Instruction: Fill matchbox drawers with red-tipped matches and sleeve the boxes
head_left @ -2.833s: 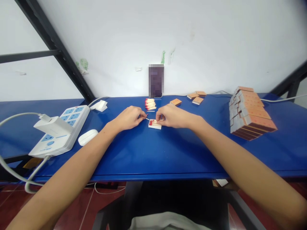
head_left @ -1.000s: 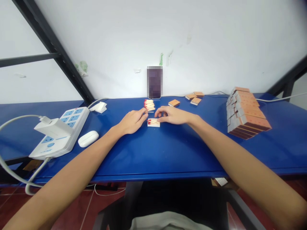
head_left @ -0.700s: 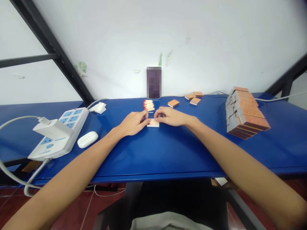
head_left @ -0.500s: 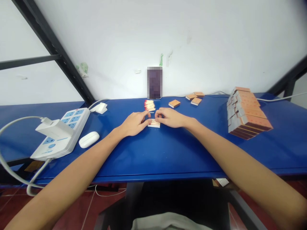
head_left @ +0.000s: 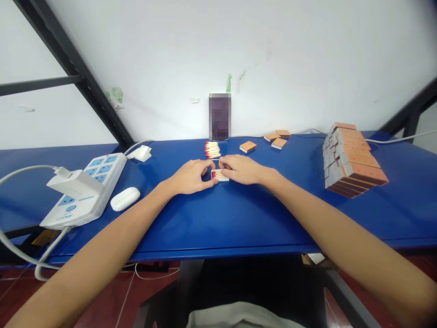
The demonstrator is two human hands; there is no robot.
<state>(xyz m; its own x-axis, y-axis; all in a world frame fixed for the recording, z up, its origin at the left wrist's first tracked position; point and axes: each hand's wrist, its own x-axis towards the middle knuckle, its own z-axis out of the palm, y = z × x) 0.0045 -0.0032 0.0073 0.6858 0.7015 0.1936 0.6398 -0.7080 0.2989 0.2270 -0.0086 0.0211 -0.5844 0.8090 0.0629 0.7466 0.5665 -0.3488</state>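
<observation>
A small white matchbox tray [head_left: 223,179] lies on the blue table between my hands, with red-tipped matches [head_left: 215,175] in it. My left hand [head_left: 193,176] curls around the tray's left end, thumb at the near edge and index finger at the far side. Over the tray's right part, my right hand [head_left: 241,169] is closed, its thumb and bent fingers at the tray and covering part of the matches. Just beyond my fingertips lies a pile of loose matches [head_left: 212,150], heads to the left. A single match [head_left: 215,159] lies nearer to my hands.
Several orange matchboxes [head_left: 247,146] lie behind my right hand. A big stack of matchboxes [head_left: 355,159] stands at the right. On the left are a power strip [head_left: 102,182] with a plugged-in charger [head_left: 75,186] and a white oval case [head_left: 125,199]. A blurred dark panel [head_left: 220,117] leans against the wall.
My left thumb has moved off the top of the tray to its near edge, so the red match heads now show. My right hand stays at the tray's right part.
</observation>
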